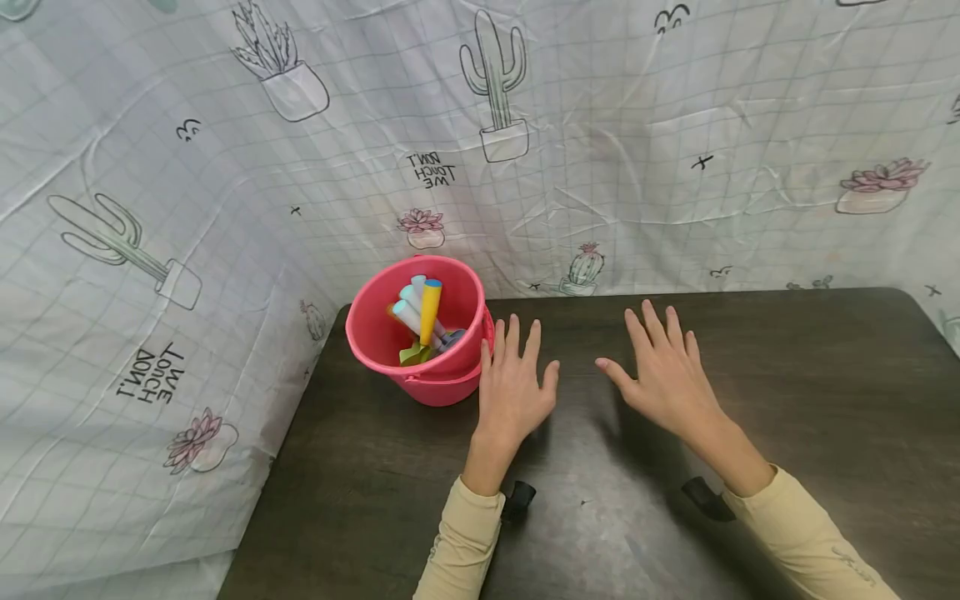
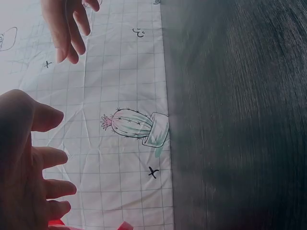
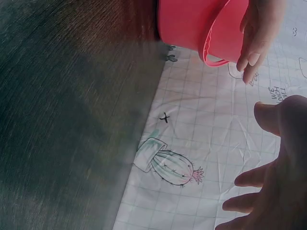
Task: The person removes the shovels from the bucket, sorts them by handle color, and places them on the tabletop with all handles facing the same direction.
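Handled items [image 1: 430, 312] partly hidden in pink bucket [image 1: 442, 392]; sleeves [image 1: 459, 537] cropped below.

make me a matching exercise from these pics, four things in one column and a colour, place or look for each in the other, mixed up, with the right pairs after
1. bucket
2. left hand
3. right hand
4. sheet

A. printed with cactus drawings
B. farther from the bucket
C. pinkish red
D. nearer the bucket

Pairs: 1-C, 2-D, 3-B, 4-A
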The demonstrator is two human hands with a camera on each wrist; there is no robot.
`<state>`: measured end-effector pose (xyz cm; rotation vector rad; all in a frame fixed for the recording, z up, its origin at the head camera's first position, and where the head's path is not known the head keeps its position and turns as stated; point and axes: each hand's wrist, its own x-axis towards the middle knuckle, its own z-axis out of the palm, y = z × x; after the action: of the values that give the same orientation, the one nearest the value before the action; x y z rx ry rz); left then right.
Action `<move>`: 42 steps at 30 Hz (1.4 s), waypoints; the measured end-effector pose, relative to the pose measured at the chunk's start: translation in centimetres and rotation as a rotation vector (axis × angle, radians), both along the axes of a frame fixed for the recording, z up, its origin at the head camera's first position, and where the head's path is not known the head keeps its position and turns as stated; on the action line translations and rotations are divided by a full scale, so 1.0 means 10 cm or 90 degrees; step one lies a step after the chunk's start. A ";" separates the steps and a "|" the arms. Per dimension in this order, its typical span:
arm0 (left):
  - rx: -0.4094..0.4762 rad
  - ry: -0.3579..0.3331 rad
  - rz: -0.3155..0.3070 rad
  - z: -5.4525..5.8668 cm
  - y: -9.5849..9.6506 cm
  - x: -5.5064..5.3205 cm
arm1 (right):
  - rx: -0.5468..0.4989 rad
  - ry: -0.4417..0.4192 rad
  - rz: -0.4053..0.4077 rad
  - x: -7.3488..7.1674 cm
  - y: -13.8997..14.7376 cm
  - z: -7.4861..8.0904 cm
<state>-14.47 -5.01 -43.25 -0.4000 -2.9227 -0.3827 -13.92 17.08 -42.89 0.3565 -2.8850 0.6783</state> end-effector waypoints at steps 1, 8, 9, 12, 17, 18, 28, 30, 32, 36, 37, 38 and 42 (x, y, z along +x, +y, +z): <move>0.002 -0.002 0.000 0.00 -0.01 0.00 | 0.002 -0.001 0.000 0.00 0.00 0.00; 0.019 -0.006 -0.006 -0.01 -0.06 -0.01 | 0.007 -0.005 0.000 -0.01 -0.03 0.01; 0.021 -0.003 -0.007 -0.01 -0.07 -0.01 | 0.007 -0.005 0.001 -0.01 -0.03 0.01; 0.024 0.004 -0.007 -0.01 -0.08 0.00 | 0.010 -0.005 0.002 -0.01 -0.04 0.01; 0.024 0.010 0.006 0.01 -0.09 -0.03 | 0.008 -0.009 0.011 -0.06 -0.04 0.01; 0.024 0.013 0.009 0.02 -0.09 -0.03 | 0.008 -0.011 0.013 -0.07 -0.04 0.01; 0.047 0.014 0.024 0.08 -0.13 -0.03 | 0.014 -0.024 0.030 -0.16 -0.07 0.01; 0.051 0.026 0.021 0.10 -0.15 -0.01 | 0.013 -0.022 0.030 -0.15 -0.08 0.01; 0.063 0.037 0.019 0.12 -0.18 0.01 | 0.013 -0.019 0.030 -0.15 -0.08 0.01; 0.090 0.062 0.010 0.16 -0.22 0.05 | 0.012 -0.014 0.030 -0.16 -0.09 0.00; 0.096 0.067 0.008 0.18 -0.23 0.06 | 0.012 -0.014 0.030 -0.16 -0.10 0.00; 0.101 0.073 0.006 0.19 -0.24 0.07 | 0.012 -0.015 0.030 -0.16 -0.10 0.00; 0.137 0.101 0.002 0.24 -0.29 0.10 | 0.013 -0.015 0.032 -0.17 -0.11 0.01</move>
<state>-13.51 -7.92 -40.89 -0.3750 -2.6932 -0.6285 -15.57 15.94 -42.84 0.4273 -2.9170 0.6658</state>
